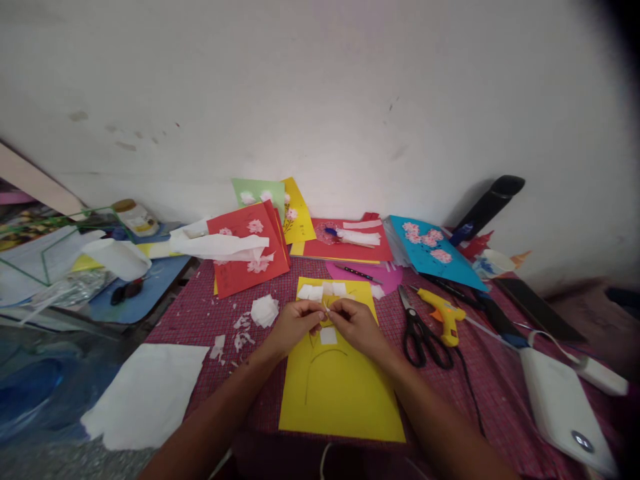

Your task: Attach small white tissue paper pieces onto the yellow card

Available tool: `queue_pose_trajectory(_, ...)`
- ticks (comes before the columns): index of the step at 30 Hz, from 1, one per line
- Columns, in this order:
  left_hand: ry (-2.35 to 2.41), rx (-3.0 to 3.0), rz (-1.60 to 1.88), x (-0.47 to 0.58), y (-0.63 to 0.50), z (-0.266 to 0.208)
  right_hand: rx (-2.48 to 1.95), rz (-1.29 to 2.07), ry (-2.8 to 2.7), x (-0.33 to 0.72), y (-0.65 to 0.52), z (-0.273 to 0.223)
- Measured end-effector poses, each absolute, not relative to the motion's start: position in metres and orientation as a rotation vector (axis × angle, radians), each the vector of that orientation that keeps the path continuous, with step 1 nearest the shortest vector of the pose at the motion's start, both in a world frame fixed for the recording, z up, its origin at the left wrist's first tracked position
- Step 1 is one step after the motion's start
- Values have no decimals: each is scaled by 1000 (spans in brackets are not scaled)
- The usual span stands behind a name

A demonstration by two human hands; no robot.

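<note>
My left hand point(301, 325) and my right hand point(356, 325) meet over a yellow sheet point(345, 400). Pinched between the fingertips of both is a small piece of white tissue paper point(327, 309). Pencil curves run across the sheet. Several small white paper squares point(315, 293) lie along its top, and one more white square point(329, 335) rests just below my fingers. Left of my left hand sit a stack of cut white tissue point(264, 311) and torn scraps point(243, 333).
Black scissors point(423, 337) and a yellow glue gun point(447, 315) lie at right, near a white power bank point(565, 407). Red cards point(235, 267) and a blue card point(440, 257) with paper flowers stand behind. A white sheet point(150, 393) overhangs the table's left edge.
</note>
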State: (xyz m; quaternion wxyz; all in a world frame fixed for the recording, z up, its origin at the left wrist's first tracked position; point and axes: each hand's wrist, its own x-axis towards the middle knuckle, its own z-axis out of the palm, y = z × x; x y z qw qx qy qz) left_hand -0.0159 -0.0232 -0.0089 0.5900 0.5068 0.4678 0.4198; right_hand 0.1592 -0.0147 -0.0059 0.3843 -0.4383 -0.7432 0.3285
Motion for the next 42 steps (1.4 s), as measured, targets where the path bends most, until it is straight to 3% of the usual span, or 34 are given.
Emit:
queue_pose_trajectory(14,1164,1378,1037,-22,-19,-13,-1134,828,-1931,160,-15,1)
queue_pose_trajectory(19,1394,1490,1141,-50,-22,10,-1188,710,-2241,169,-15,7)
queue_pose_trajectory(31,1906,2133,565,-125,-28,16,-1382,576,-2608,165,-18,-1)
queue_pose_trajectory(35,1964,2198,773,-108,-35,23,-1417,583,-2578,166,-17,-2)
queue_pose_trajectory(42,1564,2064,1035,-49,-29,26,-1431,533,-2563,164,-19,1)
